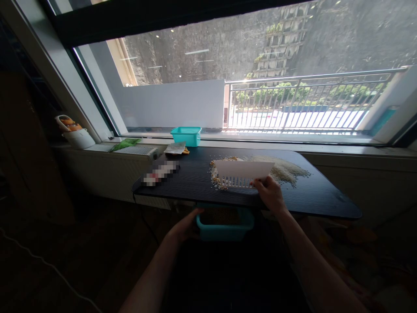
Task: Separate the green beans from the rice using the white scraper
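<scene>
My right hand grips the lower right corner of a white slotted basket that stands tipped on its side on the black table. Grains lie spread on the table behind the basket, and several yellowish kernels lie at its left end. My left hand holds a teal tub by its left end, just under the table's front edge. The tub has brownish kernels inside.
A second teal tub sits on the window sill, a foil packet in front of it. At the far left stands a white pot beside a green cloth. A white cable runs over the dark floor.
</scene>
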Motion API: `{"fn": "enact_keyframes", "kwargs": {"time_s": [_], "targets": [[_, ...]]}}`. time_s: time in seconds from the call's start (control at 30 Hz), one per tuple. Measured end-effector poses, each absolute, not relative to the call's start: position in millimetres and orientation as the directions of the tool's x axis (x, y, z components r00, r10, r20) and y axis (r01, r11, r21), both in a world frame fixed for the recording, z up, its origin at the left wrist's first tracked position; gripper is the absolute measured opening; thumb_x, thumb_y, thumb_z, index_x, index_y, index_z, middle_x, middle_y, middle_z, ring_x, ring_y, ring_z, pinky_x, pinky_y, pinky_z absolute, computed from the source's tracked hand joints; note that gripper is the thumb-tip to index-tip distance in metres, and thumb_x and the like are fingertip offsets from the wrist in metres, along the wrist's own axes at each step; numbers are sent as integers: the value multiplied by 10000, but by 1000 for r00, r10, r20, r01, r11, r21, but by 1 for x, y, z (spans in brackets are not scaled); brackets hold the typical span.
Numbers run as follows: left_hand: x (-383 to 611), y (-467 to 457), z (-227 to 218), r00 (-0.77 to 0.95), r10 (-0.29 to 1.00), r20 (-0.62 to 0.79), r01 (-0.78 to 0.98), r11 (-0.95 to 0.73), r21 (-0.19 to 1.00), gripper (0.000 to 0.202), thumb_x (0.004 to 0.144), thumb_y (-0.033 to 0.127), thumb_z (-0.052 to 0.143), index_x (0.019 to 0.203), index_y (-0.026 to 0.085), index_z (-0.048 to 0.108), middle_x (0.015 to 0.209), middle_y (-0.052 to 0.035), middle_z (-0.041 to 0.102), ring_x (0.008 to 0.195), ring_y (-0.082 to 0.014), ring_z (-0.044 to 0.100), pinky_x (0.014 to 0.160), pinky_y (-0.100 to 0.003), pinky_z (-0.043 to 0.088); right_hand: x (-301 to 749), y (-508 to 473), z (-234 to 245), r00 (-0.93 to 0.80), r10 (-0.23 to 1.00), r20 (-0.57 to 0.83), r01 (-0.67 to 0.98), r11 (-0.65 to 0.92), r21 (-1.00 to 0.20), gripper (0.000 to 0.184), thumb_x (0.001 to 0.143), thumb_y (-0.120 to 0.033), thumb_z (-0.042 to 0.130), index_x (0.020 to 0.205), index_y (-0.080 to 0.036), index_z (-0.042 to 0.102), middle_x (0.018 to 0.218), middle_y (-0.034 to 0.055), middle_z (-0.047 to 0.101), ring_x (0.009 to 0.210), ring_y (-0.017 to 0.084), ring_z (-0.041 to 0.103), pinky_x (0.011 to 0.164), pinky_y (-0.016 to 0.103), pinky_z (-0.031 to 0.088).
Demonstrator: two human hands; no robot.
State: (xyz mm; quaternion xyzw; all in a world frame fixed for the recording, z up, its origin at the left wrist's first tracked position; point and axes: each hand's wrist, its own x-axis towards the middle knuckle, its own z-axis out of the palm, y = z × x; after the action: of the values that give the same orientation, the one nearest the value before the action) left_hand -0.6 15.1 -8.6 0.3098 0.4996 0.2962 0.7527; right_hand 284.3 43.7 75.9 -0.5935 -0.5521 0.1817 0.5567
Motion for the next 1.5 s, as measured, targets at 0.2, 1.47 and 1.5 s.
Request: {"fn": "enact_keyframes", "kwargs": {"time_s": [0.2,1.47,1.5], "targets": [[-2,16,-12,325,752,-573,-136,637,759,472,718,516,586,1062,193,582,1065,-101,618,903,-266,604,741,-461,529,284,43,75,371,841,394,435,217,-874,128,691,-308,556,702,-192,609,681,37,666,625,182,580,623,312,436],[3,17,-9,364,747,-556,-144,635,759,528,697,523,596,1111,197,562,1071,-107,629,918,-280,612,734,-467,525,284,42,74,329,847,418,405,274,-872,83,683,-263,569,697,-186,599,665,33,675,592,164,580,595,296,444],[3,17,-10,367,746,-556,-143,636,758,528,697,528,592,1103,191,566,1066,-111,630,909,-278,614,735,-467,524,284,42,74,330,848,415,403,271,-874,81,683,-260,569,699,-186,597,667,34,675,592,165,580,597,297,445]]}}
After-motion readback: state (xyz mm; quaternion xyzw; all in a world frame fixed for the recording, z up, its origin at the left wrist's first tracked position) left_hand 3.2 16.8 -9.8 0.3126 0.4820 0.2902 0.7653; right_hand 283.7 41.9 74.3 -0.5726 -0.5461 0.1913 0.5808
